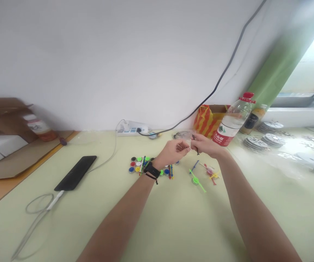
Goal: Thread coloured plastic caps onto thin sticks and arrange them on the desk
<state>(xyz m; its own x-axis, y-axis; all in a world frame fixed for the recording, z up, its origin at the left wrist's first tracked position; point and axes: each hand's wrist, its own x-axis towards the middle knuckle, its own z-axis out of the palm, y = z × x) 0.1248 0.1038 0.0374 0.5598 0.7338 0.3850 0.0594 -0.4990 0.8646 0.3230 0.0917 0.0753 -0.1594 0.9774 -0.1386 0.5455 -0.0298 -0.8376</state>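
My left hand (172, 152), with a black watch on the wrist, is closed in a pinch near the middle of the table. What its fingertips hold is too small to make out. Close beside it, my right hand (205, 145) is closed around a thin black plastic piece (197, 149) whose end pokes out below the fingers. Under and beside my left wrist lie several coloured round discs (137, 169) and coloured plastic arrows (170, 171), partly hidden by the hand. Below my right hand sit a green arrow spinner (195, 180) and red and yellow spinner pieces (213, 175).
A large water bottle (231, 123) and a striped bag (207, 120) stand behind my right hand. Stacked white discs (255, 143) lie at right. A black phone (75, 173) with a cable, a power strip (135, 129) and a cardboard box (6, 116) are at left and back.
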